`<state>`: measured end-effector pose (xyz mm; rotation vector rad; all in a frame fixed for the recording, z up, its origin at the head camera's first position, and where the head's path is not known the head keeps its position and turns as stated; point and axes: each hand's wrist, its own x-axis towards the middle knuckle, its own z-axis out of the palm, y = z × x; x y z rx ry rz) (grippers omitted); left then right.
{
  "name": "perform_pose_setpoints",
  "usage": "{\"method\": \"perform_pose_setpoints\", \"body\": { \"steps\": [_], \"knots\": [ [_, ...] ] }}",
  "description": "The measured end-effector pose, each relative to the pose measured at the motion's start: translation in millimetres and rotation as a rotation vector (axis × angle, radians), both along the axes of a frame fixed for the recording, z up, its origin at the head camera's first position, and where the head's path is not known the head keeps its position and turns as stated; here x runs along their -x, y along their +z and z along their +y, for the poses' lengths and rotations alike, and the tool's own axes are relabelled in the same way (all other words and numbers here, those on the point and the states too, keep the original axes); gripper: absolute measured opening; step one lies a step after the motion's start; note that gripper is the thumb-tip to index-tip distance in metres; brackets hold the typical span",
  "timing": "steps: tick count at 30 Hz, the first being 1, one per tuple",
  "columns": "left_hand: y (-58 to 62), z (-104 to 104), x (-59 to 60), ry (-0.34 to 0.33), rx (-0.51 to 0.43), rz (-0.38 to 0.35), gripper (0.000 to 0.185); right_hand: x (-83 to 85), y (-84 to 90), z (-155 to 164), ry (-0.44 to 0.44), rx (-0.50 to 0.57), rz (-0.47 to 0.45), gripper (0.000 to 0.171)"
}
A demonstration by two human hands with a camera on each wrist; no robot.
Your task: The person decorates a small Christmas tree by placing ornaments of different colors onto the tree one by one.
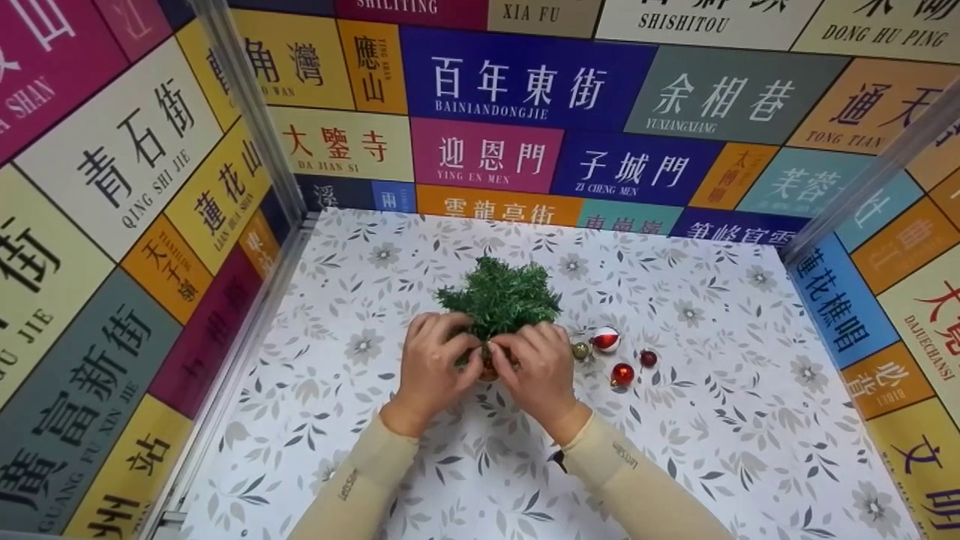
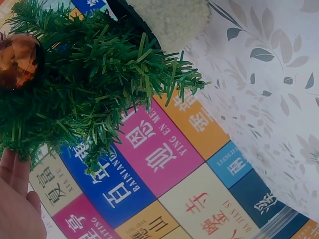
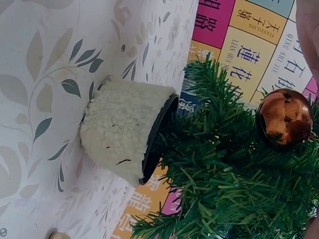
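Note:
A small green artificial tree [image 1: 500, 298] in a white fleecy pot [image 3: 124, 132] stands mid-table. Both hands work at its near side. My left hand [image 1: 461, 346] has its fingers curled into the lower branches. My right hand [image 1: 510, 349] pinches at a shiny bronze ball [image 1: 487, 366] held against the tree between the two hands. That bronze ball [image 3: 285, 117] shows among the branches [image 3: 234, 189] in the right wrist view and again as the ball [image 2: 17, 59] at the tree's [image 2: 94, 84] left edge in the left wrist view. The exact finger contact on the ball is hidden.
Several loose ornaments lie just right of the hands: a small gold ball [image 1: 580, 350], a red-and-white ball [image 1: 606, 339], a red ball [image 1: 622, 373] and a dark red ball [image 1: 649, 358]. The floral table [image 1: 750, 450] is walled on three sides by colourful sign panels [image 1: 525, 90].

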<state>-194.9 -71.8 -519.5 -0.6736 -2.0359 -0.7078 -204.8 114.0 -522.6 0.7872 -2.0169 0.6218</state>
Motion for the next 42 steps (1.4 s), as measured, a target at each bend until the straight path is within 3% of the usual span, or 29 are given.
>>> {"method": "perform_pose_setpoints", "body": {
  "steps": [12, 35, 42],
  "knots": [
    [-1.4, -0.7, 1.8, -0.011, -0.010, 0.022, 0.008, 1.5, 1.9, -0.7, 0.035, 0.025, 0.026, 0.005],
    [0.2, -2.3, 0.6, -0.029, -0.002, -0.019, 0.009, 3.2, 3.2, 1.4, 0.064, -0.005, -0.005, 0.007],
    [-1.1, -3.8, 0.2, -0.011, -0.017, 0.035, 0.007, 3.9, 0.6, 1.2, 0.045, -0.034, 0.028, 0.006]
  ]
}}
